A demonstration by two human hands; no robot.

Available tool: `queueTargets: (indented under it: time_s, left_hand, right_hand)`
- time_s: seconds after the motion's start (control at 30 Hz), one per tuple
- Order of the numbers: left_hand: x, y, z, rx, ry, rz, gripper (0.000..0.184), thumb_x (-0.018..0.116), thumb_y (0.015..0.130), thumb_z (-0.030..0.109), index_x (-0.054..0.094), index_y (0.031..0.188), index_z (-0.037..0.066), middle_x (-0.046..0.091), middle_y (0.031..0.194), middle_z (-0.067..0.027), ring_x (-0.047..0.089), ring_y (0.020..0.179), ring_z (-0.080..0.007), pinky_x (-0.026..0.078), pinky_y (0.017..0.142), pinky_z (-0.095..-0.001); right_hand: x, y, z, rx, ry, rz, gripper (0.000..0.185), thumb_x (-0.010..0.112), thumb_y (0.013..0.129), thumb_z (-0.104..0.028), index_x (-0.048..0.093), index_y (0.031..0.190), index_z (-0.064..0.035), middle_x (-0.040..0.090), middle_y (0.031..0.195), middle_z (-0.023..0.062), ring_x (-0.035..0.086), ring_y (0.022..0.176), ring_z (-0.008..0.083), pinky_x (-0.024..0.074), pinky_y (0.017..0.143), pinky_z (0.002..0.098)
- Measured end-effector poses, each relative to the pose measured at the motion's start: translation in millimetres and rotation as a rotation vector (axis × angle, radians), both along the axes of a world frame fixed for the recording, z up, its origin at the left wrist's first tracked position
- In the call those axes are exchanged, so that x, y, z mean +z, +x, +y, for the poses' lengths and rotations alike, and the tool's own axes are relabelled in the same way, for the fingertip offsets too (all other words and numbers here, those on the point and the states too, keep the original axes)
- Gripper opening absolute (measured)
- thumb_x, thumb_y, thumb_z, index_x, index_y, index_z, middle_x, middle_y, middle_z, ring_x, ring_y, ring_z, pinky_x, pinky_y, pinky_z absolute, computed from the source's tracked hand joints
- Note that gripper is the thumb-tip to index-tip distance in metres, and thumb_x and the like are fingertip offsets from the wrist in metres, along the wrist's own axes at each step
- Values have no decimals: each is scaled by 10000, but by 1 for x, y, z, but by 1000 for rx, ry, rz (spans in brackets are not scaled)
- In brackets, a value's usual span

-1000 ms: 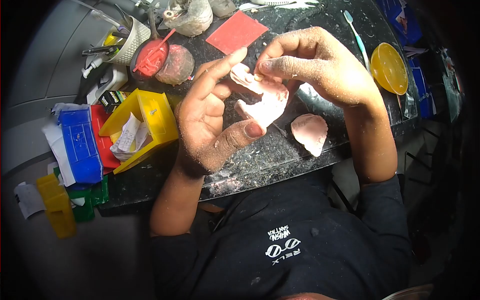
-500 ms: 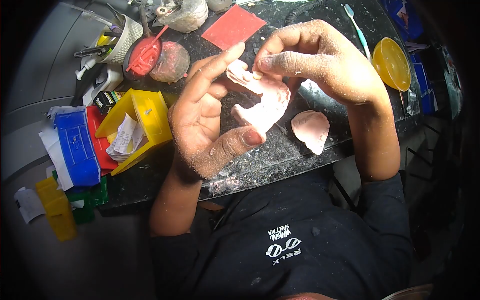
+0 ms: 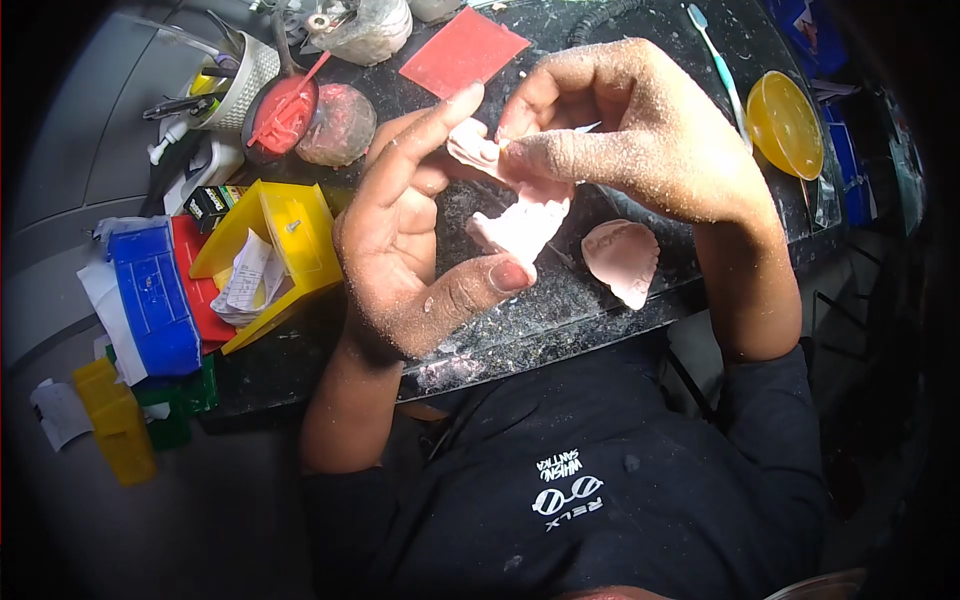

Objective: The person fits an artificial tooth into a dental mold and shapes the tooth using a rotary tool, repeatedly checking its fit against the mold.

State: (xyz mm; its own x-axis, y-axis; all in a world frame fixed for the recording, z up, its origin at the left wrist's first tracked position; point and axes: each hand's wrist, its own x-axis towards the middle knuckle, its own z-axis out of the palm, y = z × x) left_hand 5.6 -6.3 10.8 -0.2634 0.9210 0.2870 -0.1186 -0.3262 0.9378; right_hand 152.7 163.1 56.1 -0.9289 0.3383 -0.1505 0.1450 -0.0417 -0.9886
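Note:
My left hand point(image 3: 410, 240) grips a pink plaster dental cast point(image 3: 535, 222), horseshoe-shaped with a ridge along its arch, between thumb and fingers. The cast is held up above the bench. My right hand point(image 3: 620, 135), dusted with white powder, is closed in a pinch at the cast's upper edge. Its thumb and fingertip press together there, and whatever lies between them is hidden. Below the right hand, a second pink dental cast point(image 3: 622, 262), with teeth along its rim, lies on the bench.
A speckled dark bench point(image 3: 480, 345) carries a red wax sheet point(image 3: 464, 52), a dish of red wax scraps point(image 3: 283, 115), a toothbrush point(image 3: 718, 65) and a yellow bowl point(image 3: 785, 125). At left stand a yellow bin point(image 3: 310, 235) with papers, a blue bin point(image 3: 155, 295) and a tool basket point(image 3: 250, 85).
My right thumb has shifted slightly left and down over the cast's edge, covering a small cream-coloured piece seen there before. The cast has tilted a little in my left hand.

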Motion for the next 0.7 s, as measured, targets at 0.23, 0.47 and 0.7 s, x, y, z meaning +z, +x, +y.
queueTargets:
  time_s: [0.23, 0.47, 0.7]
  left_hand:
    - [0, 0, 2, 12, 18, 5, 967, 929, 750, 190, 396, 1493, -124, 474, 1383, -150, 538, 1271, -230, 438, 1096, -374]
    - [-1, -1, 2, 15, 46, 27, 975, 932, 747, 195, 393, 1493, -128, 475, 1378, -148, 536, 1269, -228, 440, 1093, -371]
    - [2, -1, 1, -5, 9, -66, 980, 933, 753, 214, 389, 1490, -135, 483, 1372, -136, 544, 1258, -219, 446, 1086, -362]
  right_hand:
    - [2, 0, -3, -19, 3, 19, 151, 757, 921, -72, 713, 1009, 42, 734, 867, 83, 722, 804, 128, 597, 749, 257]
    - [3, 0, -3, -5, 65, 28, 151, 760, 919, -73, 713, 1011, 37, 735, 866, 83, 718, 800, 123, 591, 748, 258]
    - [-8, 1, 5, 29, 40, 83, 155, 721, 954, -106, 726, 1030, 30, 737, 877, 75, 691, 769, 107, 564, 708, 239]
